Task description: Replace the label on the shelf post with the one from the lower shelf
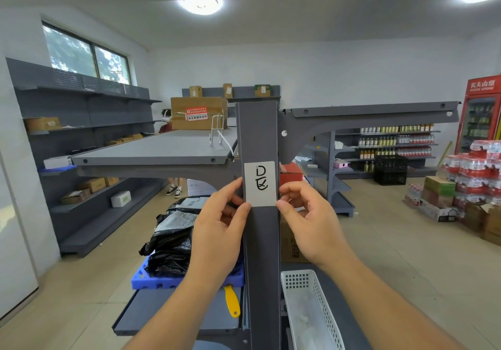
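Both hands on the label, up on the shelf post

White label (pixel 259 183) marked "D区" sits flat on the grey shelf post (pixel 261 241); left hand (pixel 217 230) pinches its lower left edge, right hand (pixel 309 222) pinches the lower right edge, fingers curled. White basket (pixel 311 309) and yellow-handled tool (pixel 232 302) sit on the lower shelf (pixel 162 314)

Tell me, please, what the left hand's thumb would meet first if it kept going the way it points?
Probably the white label on the shelf post; the left hand has its thumb tip already at the label's lower left corner.
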